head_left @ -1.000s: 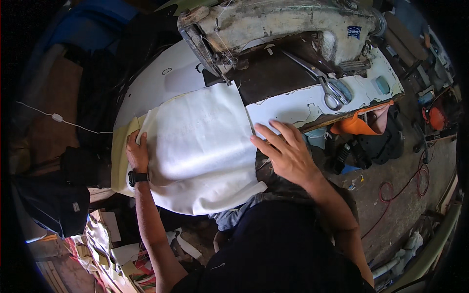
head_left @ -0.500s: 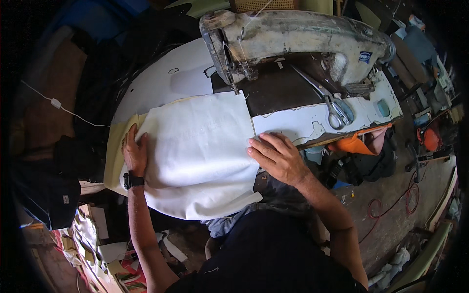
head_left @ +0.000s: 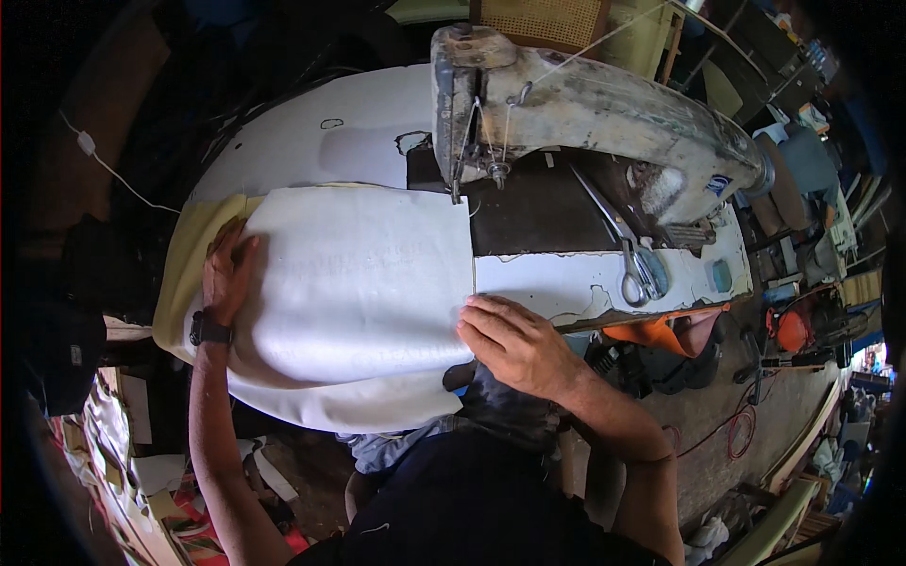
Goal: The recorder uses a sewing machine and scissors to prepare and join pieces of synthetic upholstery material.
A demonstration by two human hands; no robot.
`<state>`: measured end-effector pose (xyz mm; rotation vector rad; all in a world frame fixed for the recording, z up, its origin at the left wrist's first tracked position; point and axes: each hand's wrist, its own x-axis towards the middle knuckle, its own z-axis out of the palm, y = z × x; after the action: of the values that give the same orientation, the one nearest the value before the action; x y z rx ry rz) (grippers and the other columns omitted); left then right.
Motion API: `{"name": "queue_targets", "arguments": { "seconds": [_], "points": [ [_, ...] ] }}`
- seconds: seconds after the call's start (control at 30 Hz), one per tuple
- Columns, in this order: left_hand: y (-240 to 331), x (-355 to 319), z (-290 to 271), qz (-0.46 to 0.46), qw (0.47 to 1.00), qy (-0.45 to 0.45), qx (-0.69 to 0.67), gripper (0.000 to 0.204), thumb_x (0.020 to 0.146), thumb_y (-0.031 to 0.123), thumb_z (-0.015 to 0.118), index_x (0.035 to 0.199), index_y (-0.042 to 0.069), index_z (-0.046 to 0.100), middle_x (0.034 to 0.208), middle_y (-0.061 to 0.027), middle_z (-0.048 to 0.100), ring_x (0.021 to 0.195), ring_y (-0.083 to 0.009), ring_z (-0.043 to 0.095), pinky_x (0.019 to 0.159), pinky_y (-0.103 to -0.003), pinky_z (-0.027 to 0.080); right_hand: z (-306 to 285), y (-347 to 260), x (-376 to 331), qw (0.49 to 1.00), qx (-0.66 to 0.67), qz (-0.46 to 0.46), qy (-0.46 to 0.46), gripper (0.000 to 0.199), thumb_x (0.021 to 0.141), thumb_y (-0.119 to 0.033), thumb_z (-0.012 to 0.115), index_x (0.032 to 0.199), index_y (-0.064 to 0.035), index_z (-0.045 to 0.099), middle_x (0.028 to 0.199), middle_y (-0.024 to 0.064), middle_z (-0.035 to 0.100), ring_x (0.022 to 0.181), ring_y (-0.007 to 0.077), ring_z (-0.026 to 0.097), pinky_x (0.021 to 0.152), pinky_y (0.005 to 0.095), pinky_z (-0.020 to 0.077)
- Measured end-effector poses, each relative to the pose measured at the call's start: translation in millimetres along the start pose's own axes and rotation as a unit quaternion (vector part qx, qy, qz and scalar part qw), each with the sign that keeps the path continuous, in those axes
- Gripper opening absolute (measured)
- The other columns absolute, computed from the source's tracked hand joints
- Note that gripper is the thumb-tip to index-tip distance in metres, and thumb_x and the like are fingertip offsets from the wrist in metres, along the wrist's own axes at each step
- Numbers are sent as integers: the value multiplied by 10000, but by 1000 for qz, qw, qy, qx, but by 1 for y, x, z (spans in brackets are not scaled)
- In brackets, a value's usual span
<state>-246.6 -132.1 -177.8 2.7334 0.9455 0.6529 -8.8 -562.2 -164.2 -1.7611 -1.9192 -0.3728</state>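
Note:
A large white sheet of fabric or vinyl [head_left: 349, 274] lies over a yellowish piece [head_left: 184, 255] on the sewing table. Its far right corner sits at the presser foot of a worn sewing machine [head_left: 604, 104]. My left hand [head_left: 225, 275] rests flat near the sheet's left edge, fingers stretched out where the white meets the yellowish piece. At the right edge, my right hand [head_left: 517, 344] has its fingers together and bent on the material, the thumb hidden. The sheet's near part sags in folds over my lap.
Metal scissors [head_left: 637, 269] lie on the table right of the needle, beside a small bluish block [head_left: 722, 275]. An orange cloth [head_left: 651, 335] hangs below the table's edge. A red hose [head_left: 741, 429] coils on the floor at right.
The view has shifted, so the machine appears further right. My right hand has moved nearer along the sheet's right edge, and its fingers have drawn together there. My left hand stays flat.

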Motion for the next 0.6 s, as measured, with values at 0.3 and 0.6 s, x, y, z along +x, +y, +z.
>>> {"name": "queue_targets", "arguments": {
  "seconds": [0.3, 0.6],
  "points": [
    [0, 16, 2, 22, 1000, -6, 8, 533, 1017, 310, 685, 1457, 26, 587, 1449, -198, 621, 1303, -372, 603, 1114, -435, 470, -4, -4, 5, 996, -6, -19, -84, 311, 938, -84, 673, 1216, 52, 645, 1253, 173, 618, 1287, 340, 617, 1119, 424, 547],
    [202, 9, 38, 358, 915, -69, -175, 260, 892, 37, 714, 1151, 42, 722, 1222, -125, 707, 1161, -325, 656, 1021, -415, 528, -1, -8, -8, 999, -14, 23, -23, 306, 902, -66, 705, 1179, 61, 677, 1253, 173, 634, 1287, 326, 614, 1123, 431, 536]
  ]
}}
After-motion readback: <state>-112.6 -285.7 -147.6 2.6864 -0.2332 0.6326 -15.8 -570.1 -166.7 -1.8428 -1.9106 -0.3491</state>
